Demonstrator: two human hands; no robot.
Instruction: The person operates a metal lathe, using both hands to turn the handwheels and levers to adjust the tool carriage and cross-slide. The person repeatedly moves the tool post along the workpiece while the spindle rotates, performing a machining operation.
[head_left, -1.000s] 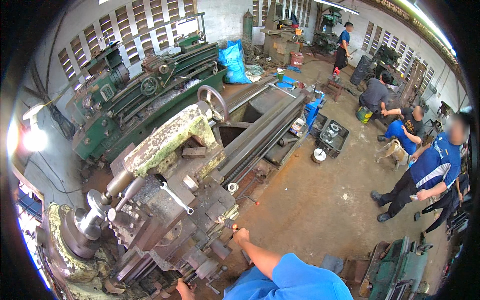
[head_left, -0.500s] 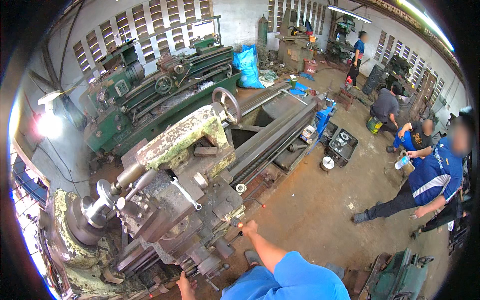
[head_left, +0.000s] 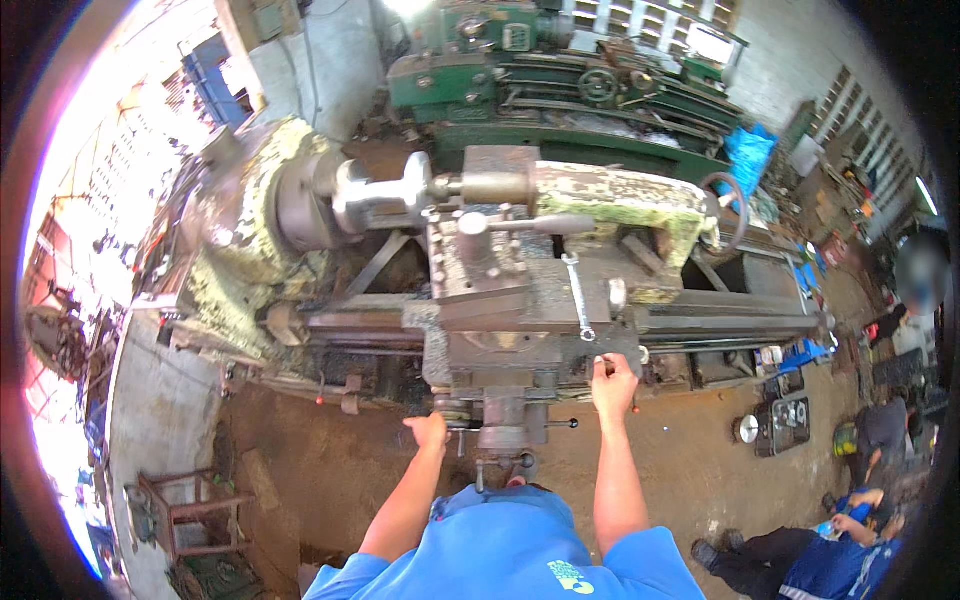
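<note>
From my end I have both hands at the near side of a worn lathe (head_left: 375, 322). My left hand (head_left: 430, 430) is at the handwheel (head_left: 455, 405) on the left front of the carriage (head_left: 500, 352), thumb pointing left; whether its fingers close on the rim I cannot tell. My right hand (head_left: 613, 382) is at the carriage's right front, its fingers bent inward, but I can't make out what, if anything, they pinch. The silver, spool-shaped workpiece (head_left: 388, 197) lies farther back on the left, between the chuck (head_left: 302, 205) and the tailstock (head_left: 620, 190), so I judge its mounting done. The tool post (head_left: 475, 245) stands near its right flange; I can't see whether any cutter touches it. A wrench (head_left: 577, 298) lies loose on top of the carriage, just beyond my right hand. How much work is left on the metal, I cannot judge from here.
</note>
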